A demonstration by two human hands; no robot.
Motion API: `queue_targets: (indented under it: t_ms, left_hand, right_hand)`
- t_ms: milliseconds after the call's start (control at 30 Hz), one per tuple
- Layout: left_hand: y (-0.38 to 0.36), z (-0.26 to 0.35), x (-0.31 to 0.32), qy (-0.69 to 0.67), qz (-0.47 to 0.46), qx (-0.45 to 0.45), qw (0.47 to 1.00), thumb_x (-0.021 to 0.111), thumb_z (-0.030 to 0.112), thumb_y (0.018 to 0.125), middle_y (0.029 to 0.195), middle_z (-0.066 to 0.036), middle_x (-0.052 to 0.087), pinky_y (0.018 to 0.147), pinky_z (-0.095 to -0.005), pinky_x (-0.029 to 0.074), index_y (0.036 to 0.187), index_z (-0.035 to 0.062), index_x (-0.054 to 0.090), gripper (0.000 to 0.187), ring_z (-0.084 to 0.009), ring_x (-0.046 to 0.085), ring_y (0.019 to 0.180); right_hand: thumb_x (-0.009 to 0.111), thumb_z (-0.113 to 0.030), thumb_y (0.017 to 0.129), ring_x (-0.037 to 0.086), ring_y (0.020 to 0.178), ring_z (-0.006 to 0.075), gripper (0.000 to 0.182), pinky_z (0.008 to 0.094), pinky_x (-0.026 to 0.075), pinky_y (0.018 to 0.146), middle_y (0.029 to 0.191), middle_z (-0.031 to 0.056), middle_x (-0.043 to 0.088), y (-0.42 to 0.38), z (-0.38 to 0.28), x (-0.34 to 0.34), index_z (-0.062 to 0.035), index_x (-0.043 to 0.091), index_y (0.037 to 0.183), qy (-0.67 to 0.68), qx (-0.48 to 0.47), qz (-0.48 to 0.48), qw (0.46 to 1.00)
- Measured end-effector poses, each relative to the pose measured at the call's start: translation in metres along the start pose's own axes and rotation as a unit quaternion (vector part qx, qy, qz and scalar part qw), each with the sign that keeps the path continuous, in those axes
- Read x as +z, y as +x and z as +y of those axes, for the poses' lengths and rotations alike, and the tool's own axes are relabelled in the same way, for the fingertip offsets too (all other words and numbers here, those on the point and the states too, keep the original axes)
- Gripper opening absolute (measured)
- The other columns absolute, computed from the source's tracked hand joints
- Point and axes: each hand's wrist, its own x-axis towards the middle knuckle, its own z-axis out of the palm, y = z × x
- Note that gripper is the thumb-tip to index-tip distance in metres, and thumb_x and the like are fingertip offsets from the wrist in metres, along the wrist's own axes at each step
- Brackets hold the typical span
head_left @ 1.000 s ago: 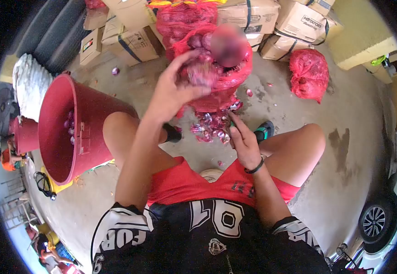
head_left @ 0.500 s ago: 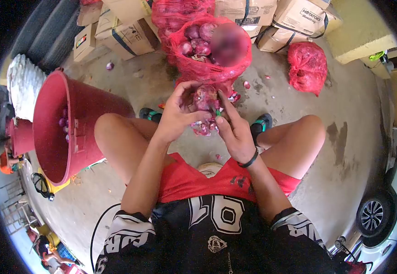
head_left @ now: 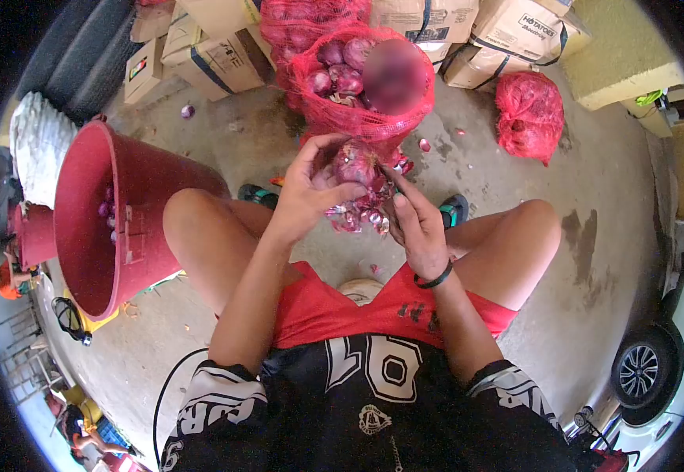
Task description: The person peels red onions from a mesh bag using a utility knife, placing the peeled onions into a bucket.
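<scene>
A large red onion is in my left hand, whose fingers and thumb curl around its left side. My right hand is at the onion's lower right, its fingers bent and close together. Something thin and dark shows by its fingertips, too small to make out. Loose onion skins lie on the floor below my hands. Just beyond the onion stands an open red mesh sack full of red onions, part of it blurred.
At my left stands a big red tub with onions inside. Cardboard boxes line the back. Another red mesh bag lies on the floor at right. A car wheel is at lower right; other people are far left.
My right hand has shifted slightly right and down, away from the onion's front. The onion has turned a little in my left hand. A green bit seen by my right thumb is now hidden.
</scene>
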Motion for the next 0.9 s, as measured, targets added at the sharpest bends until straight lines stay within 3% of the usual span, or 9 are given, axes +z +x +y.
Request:
queue_targets:
  t_ms: [200,367,500,600,800,900]
  left_hand:
    - [0.000,-0.004,0.005,0.002,-0.012,-0.006,1.000,0.077,-0.009,0.071,0.124,-0.008,0.052,0.101,-0.0335,0.046,0.130,0.0030,0.043,0.070,-0.0175,0.053,0.115]
    - [-0.002,-0.004,0.009,0.003,-0.012,0.008,1.000,0.078,-0.008,0.070,0.123,-0.008,0.053,0.100,-0.0336,0.046,0.127,0.0023,0.044,0.067,-0.0169,0.054,0.115]
    - [-0.003,-0.006,0.006,-0.039,0.000,-0.022,0.999,0.079,-0.008,0.068,0.120,-0.007,0.055,0.098,-0.0331,0.046,0.124,0.0013,0.047,0.065,-0.0160,0.055,0.112]
    - [-0.001,-0.013,0.000,-0.024,-0.001,-0.006,1.000,0.079,-0.007,0.069,0.115,-0.006,0.058,0.095,-0.0315,0.047,0.120,0.0010,0.050,0.059,-0.0155,0.056,0.107]
    - [-0.003,-0.019,-0.003,-0.096,0.015,-0.088,0.991,0.071,0.003,0.080,0.104,-0.005,0.063,0.089,-0.0289,0.049,0.112,0.0018,0.056,0.035,-0.0134,0.060,0.098]
    - [-0.005,-0.020,-0.003,-0.001,0.023,-0.055,0.998,0.068,0.005,0.083,0.102,-0.005,0.064,0.087,-0.0278,0.049,0.110,0.0019,0.057,0.029,-0.0127,0.060,0.096]
  right_hand:
    - [0.052,-0.017,0.095,0.053,0.124,0.0321,0.055,0.0365,0.039,0.103,0.128,0.0273,0.055,0.010,-0.004,0.006,0.0025,0.035,0.143,-0.118,-0.150,0.000,0.982]
    - [0.052,-0.018,0.095,0.054,0.123,0.0331,0.055,0.0370,0.040,0.102,0.128,0.0278,0.055,0.009,-0.008,0.006,0.0019,0.035,0.143,-0.094,-0.101,-0.012,0.990]
    - [0.053,-0.018,0.095,0.057,0.119,0.0325,0.054,0.0368,0.043,0.099,0.128,0.0258,0.056,0.012,-0.006,0.002,0.0003,0.037,0.143,-0.139,-0.179,-0.017,0.974]
    - [0.056,-0.020,0.094,0.061,0.114,0.0321,0.052,0.0367,0.046,0.095,0.126,0.0238,0.058,0.013,-0.002,-0.001,-0.0011,0.042,0.141,-0.146,-0.179,-0.016,0.973]
    - [0.058,-0.020,0.094,0.063,0.111,0.0305,0.044,0.0356,0.046,0.094,0.122,0.0223,0.061,0.012,0.000,0.000,-0.0007,0.052,0.133,-0.147,-0.193,0.016,0.970]
    - [0.058,-0.019,0.094,0.062,0.113,0.0275,0.042,0.0345,0.045,0.096,0.122,0.0213,0.062,0.012,0.003,0.000,-0.0002,0.054,0.132,-0.118,-0.176,0.018,0.977]
